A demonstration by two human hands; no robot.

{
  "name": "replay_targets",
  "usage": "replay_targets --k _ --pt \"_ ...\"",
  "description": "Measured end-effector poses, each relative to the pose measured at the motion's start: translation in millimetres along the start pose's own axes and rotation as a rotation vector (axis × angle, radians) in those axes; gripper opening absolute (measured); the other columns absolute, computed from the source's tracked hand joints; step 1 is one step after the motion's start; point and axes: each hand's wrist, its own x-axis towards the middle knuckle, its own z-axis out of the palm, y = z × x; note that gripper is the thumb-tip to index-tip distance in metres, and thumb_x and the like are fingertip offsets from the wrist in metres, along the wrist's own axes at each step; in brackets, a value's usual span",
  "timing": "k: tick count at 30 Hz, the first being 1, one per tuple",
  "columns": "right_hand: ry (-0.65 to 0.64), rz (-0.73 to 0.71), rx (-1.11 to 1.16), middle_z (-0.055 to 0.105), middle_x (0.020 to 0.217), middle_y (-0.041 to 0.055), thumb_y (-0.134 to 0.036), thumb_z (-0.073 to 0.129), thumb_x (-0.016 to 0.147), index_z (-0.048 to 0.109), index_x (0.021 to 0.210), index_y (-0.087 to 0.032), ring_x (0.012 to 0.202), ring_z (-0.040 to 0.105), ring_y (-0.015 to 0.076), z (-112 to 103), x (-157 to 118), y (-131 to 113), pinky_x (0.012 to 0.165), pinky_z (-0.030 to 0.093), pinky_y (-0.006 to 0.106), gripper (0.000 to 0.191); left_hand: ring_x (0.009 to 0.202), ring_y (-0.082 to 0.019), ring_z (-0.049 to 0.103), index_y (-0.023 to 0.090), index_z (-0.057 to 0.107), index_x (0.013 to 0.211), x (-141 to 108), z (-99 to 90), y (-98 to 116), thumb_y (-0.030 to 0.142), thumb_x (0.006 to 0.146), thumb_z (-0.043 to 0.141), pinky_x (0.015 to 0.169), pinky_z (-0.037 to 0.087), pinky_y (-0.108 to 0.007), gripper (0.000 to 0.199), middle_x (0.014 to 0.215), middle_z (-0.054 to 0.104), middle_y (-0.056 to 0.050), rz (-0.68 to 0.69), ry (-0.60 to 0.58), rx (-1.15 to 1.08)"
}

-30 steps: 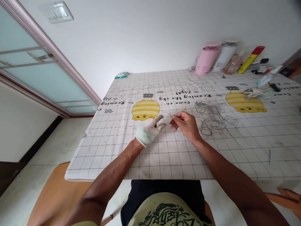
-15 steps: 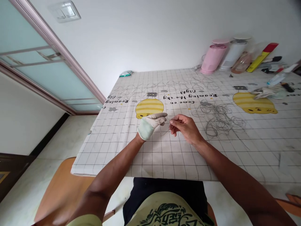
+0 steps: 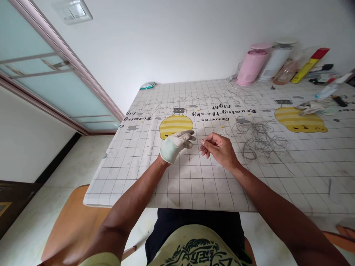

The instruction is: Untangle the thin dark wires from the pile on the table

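In a pale glove, my left hand (image 3: 177,145) hovers over the near middle of the table, its fingers drawn together on a thin wire (image 3: 198,140). My bare right hand (image 3: 219,148) faces it a short gap away, thumb and forefinger pinching the same fine strand. A faint loose length curves below the fingertips. To the right of my right hand lies a loose tangle of thin dark wire (image 3: 256,140). More wire, bent in zigzag loops (image 3: 199,99), stretches across the back of the tablecloth.
A checked cloth (image 3: 133,177) covers the table. Along the wall stand a pink cylinder (image 3: 252,66), a white cylinder (image 3: 279,62), a bottle (image 3: 285,73) and a yellow-red box (image 3: 310,66). Another glove (image 3: 318,106) lies at right. A green packet (image 3: 147,85) sits at the back left corner. An orange chair (image 3: 69,225) stands left.
My left hand has shifted slightly left and its fingers have curled more, widening the gap between the hands. My right hand stays nearly in place.
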Motion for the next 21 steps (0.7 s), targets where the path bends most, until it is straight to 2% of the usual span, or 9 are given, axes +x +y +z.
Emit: replay_targets --k 2,5,8,11,16,21 --pt "0.078 -0.035 -0.053 0.075 0.075 0.0052 -0.053 0.075 0.091 0.064 0.082 -0.022 0.061 0.070 0.0182 -1.3 0.0 -1.3 0.045 0.052 0.028 0.035 0.081 -0.016 0.072 0.014 0.068 0.131 -3.0 -1.9 5.7 0.053 0.100 0.053 0.077 0.059 -0.031 0.052 0.119 0.075 -0.016 0.011 0.043 0.053" --pt "0.133 -0.058 -0.099 0.075 0.076 0.0049 -0.051 0.074 0.093 0.063 0.083 -0.023 0.063 0.071 0.0185 -3.5 0.3 -1.5 0.046 0.053 0.027 0.032 0.082 -0.017 0.074 0.013 0.067 0.132 -11.8 0.3 15.6 0.056 0.104 0.044 0.079 0.060 -0.031 0.056 0.114 0.077 -0.015 0.056 0.117 0.135" --pt "0.167 -0.060 -0.125 0.075 0.078 0.0048 -0.048 0.072 0.094 0.064 0.084 -0.023 0.063 0.070 0.0182 -4.1 0.8 0.8 0.045 0.052 0.027 0.028 0.085 -0.017 0.075 0.017 0.069 0.131 -19.9 10.9 22.8 0.050 0.102 0.052 0.086 0.059 -0.030 0.048 0.108 0.080 -0.009 0.065 0.171 0.279" --pt "0.189 -0.065 -0.133 0.075 0.077 0.0044 -0.047 0.072 0.095 0.064 0.085 -0.023 0.061 0.070 0.0178 -3.4 1.3 3.3 0.043 0.050 0.026 0.027 0.085 -0.016 0.075 0.023 0.073 0.129 -21.1 24.2 24.6 0.036 0.094 0.063 0.086 0.058 -0.027 0.038 0.101 0.081 -0.002 -0.022 0.250 0.410" --pt "0.149 -0.073 -0.141 0.075 0.077 0.0047 -0.050 0.071 0.095 0.064 0.084 -0.023 0.062 0.070 0.0180 -1.1 -0.2 3.0 0.044 0.051 0.027 0.030 0.064 -0.012 0.071 0.023 0.073 0.129 -17.5 32.5 21.8 0.029 0.096 0.057 0.071 0.059 -0.025 0.038 0.086 0.079 0.001 -0.100 0.281 0.441" --pt "0.063 -0.097 -0.166 0.074 0.078 0.0040 -0.052 0.068 0.097 0.066 0.086 -0.023 0.060 0.068 0.0164 2.5 -2.6 5.1 0.045 0.053 0.027 0.030 0.061 -0.011 0.070 0.022 0.075 0.123 -17.4 30.3 17.6 0.025 0.097 0.052 0.066 0.059 -0.024 0.035 0.083 0.078 0.000 -0.107 0.233 0.480"
